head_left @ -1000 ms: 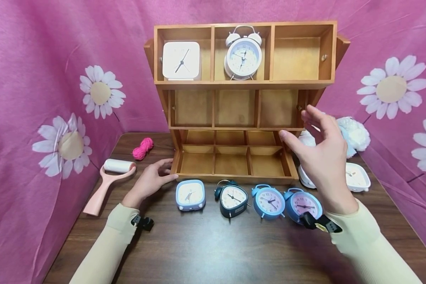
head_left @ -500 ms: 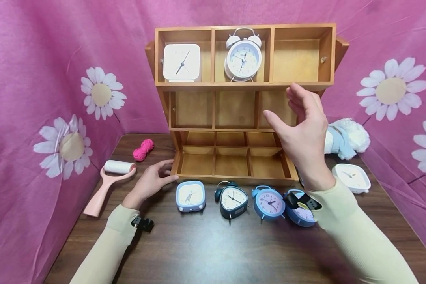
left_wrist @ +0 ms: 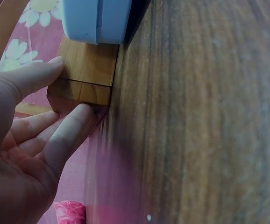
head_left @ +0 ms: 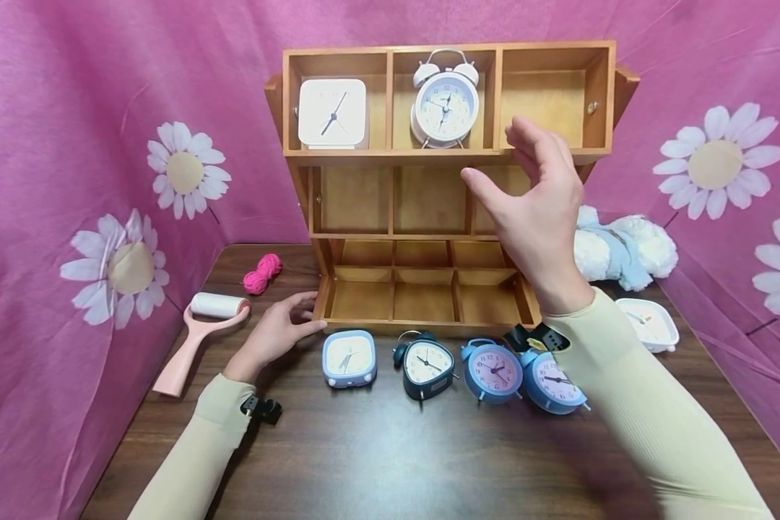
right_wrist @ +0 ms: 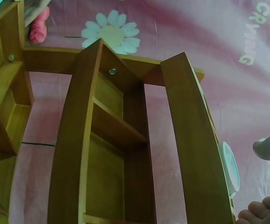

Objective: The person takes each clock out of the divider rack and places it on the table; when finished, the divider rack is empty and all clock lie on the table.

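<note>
A three-tier wooden shelf (head_left: 364, 329) with compartments stands at the back of the table. My left hand (head_left: 276, 334) pinches its lower left corner, thumb on the front and fingertips against the end in the left wrist view. My right hand (head_left: 539, 213) is raised before the upper right part of the shelf, thumb and fingers spread, holding nothing. In the top row sit a square white clock (head_left: 333, 130) at left and a white twin-bell alarm clock (head_left: 445, 115) in the middle; the top right compartment holds nothing.
Before the shelf stand a blue-rimmed square clock (head_left: 349, 359), a dark green triangular alarm clock (head_left: 427, 365) and two blue alarm clocks (head_left: 492, 372). At right are a white clock (head_left: 650, 325) and a plush toy (head_left: 624, 249); at left, a lint roller (head_left: 188, 354) and pink yarn (head_left: 262, 274).
My right hand has moved left and up, from the shelf's right side to before the upper right compartments. My left hand has stayed at the lower left corner.
</note>
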### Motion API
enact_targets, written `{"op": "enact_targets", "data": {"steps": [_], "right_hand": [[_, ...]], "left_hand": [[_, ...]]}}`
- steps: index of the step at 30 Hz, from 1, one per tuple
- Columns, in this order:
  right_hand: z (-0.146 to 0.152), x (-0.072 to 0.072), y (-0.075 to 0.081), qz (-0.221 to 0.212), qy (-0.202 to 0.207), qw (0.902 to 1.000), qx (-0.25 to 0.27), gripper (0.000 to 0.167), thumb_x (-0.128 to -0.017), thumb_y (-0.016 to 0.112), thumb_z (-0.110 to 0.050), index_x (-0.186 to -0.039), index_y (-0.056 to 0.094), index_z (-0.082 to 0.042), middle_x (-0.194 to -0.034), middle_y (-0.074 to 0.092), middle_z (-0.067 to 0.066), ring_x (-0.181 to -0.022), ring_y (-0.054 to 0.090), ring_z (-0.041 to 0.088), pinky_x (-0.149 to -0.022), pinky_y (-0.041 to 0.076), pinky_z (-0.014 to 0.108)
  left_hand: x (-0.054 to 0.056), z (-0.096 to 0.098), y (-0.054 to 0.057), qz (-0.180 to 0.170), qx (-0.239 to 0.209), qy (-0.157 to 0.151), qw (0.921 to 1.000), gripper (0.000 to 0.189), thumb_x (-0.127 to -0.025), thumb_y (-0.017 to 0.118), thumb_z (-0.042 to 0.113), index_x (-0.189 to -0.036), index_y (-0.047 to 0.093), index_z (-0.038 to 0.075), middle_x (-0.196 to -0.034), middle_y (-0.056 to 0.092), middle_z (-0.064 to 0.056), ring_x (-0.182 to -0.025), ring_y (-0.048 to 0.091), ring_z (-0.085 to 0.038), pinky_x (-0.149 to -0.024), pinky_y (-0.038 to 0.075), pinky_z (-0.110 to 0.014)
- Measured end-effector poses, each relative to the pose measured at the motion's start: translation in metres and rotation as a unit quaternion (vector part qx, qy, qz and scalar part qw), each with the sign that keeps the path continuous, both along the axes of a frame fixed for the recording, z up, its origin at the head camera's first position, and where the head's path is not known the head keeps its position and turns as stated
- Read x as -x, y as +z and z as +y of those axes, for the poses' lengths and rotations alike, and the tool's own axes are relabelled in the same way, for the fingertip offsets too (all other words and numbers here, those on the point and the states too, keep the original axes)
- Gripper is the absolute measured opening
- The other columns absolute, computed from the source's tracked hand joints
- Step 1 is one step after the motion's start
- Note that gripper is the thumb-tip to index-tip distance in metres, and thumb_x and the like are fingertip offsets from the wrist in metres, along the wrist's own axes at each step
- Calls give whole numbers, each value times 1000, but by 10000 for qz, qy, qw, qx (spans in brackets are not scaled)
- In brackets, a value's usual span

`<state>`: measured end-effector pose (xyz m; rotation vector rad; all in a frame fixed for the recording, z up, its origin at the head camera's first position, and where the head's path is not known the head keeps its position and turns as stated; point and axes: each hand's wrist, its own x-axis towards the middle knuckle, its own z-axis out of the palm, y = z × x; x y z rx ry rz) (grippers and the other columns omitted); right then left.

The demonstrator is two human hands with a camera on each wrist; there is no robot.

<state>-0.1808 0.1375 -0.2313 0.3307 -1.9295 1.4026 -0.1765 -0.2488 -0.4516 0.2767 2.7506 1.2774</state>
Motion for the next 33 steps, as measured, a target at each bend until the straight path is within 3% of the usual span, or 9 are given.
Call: {"op": "enact_targets", "data": {"steps": [6,13,21,27,33], "right_hand": [[-9,10,8,-110,-128,9998,-138,72,-88,97,-14,-153,66,-4,-143,67,12,-137,63,13,-123,48,24],[-19,24,17,-69,-182,9994,-272,77,-86,97,-14,-154,64,-2,-146,65,18,-140,63,19,-123,47,22],[-32,38,18,391,-157,9979,-485,77,-87,95,-7,-154,60,4,-145,62,24,-138,60,23,-125,46,23],[-40,42,23,-70,-435,9965,-714,82,-88,94,-13,-160,55,-3,-152,57,16,-139,56,16,-123,43,18],[-48,44,28,-439,-771,9913,-977,84,-90,93,-17,-163,53,-5,-157,53,12,-144,53,18,-123,35,17]], "left_hand": [[0,0,-1,-5,8,19,10000,68,-103,84,28,-161,57,5,-146,74,-21,-126,77,-36,-102,60,-46],[0,1,-1,-21,-14,32,10000,67,-103,84,26,-162,57,5,-147,74,-22,-126,77,-36,-102,60,-46],[0,2,-1,-32,40,48,10000,67,-104,83,27,-162,57,6,-147,74,-21,-127,77,-36,-103,60,-49],[1,2,1,-25,66,54,10000,67,-104,83,28,-162,57,6,-147,74,-21,-127,76,-36,-104,59,-49],[0,2,2,-28,101,67,9999,68,-104,83,28,-162,57,6,-147,74,-21,-126,76,-36,-102,59,-48]]}}
